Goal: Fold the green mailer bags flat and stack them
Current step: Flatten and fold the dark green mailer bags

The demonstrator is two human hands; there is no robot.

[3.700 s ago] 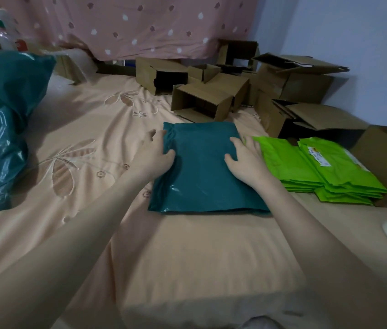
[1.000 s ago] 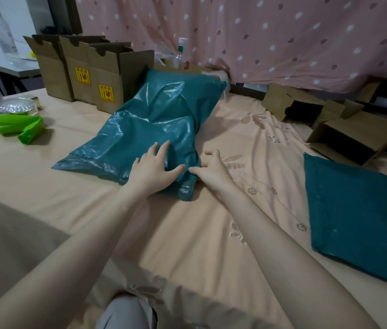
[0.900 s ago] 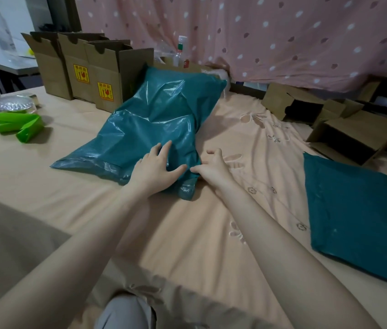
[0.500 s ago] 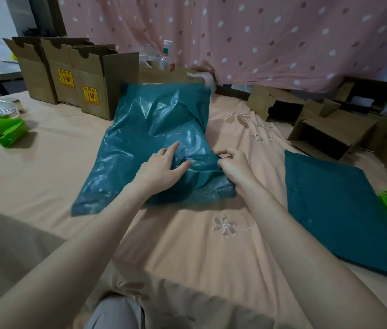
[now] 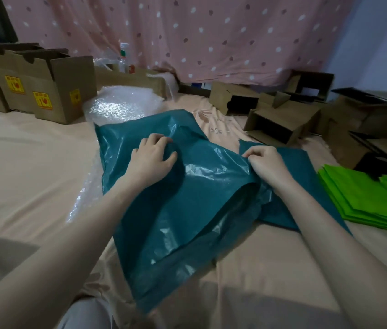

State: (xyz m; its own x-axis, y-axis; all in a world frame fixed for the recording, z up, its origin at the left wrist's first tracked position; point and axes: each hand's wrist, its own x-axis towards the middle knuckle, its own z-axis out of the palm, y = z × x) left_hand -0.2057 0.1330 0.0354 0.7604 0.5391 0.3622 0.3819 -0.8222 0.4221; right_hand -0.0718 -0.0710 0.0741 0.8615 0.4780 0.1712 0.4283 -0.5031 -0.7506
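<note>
A crumpled dark teal mailer bag lies spread in front of me on the peach bedsheet, its mouth gaping toward me. My left hand grips a bunched fold near the bag's far left side. My right hand pinches the bag's right edge between thumb and fingers. Under that edge lies a folded flat teal mailer, partly covered by my right arm. A stack of bright green folded mailers sits to its right.
Bubble wrap lies behind the bag and runs along its left side. Brown cartons with yellow labels stand at the back left. Several open cardboard boxes crowd the back right. A pink dotted curtain hangs behind.
Both hands have dragged the crumpled teal bag right and toward me, onto the edge of the folded teal mailer. The bubble wrap that lay under it now shows. My left hand has closed on the bag.
</note>
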